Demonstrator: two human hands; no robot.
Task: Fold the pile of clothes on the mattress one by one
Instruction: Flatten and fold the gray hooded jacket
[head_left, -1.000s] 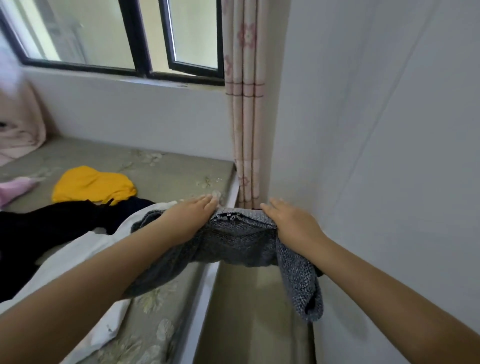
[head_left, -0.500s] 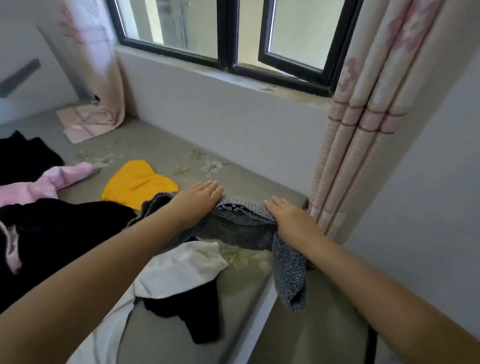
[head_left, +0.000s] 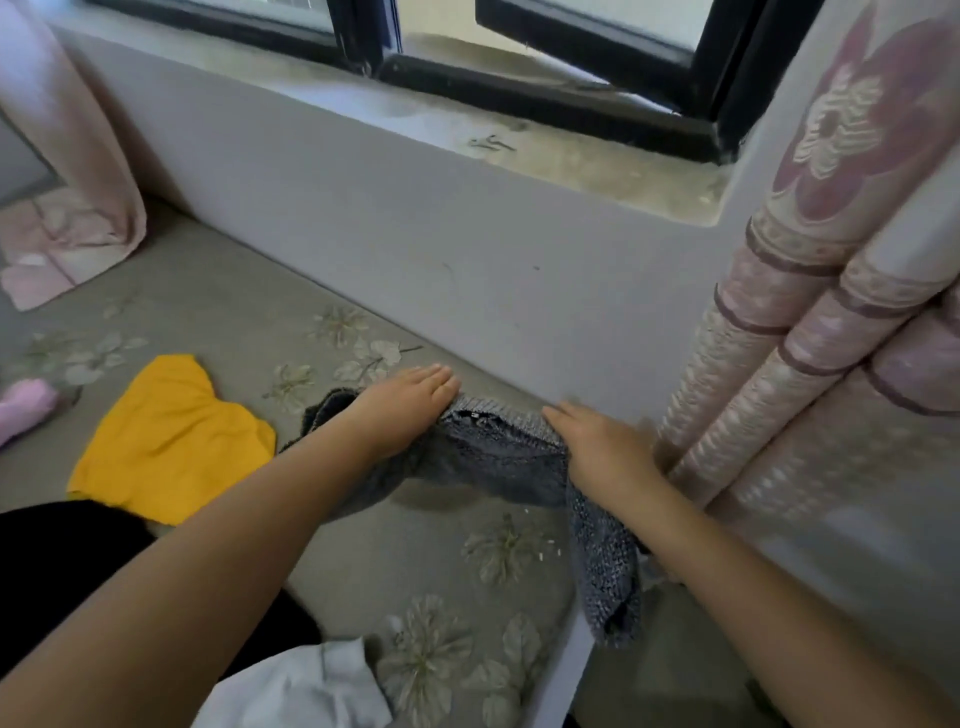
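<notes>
Holding a grey knit sweater (head_left: 498, 457) up over the mattress (head_left: 415, 561), just below the window sill (head_left: 571, 156). Left hand (head_left: 405, 410) and right hand (head_left: 597, 441) grip its top edge, fingers fairly straight. Looks soft, floppy, stretchy, so probably best held at the shoulders.

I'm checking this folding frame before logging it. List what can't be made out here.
Head view:
- Grey knit garment: its top corners lie under the left hand and right hand, so the grip is hidden.
- Black clothing: cut off by the left edge and covered by the left forearm.
- White garment: cut off by the bottom edge.
- Pink item: cut off at the left edge; type unclear.
</notes>
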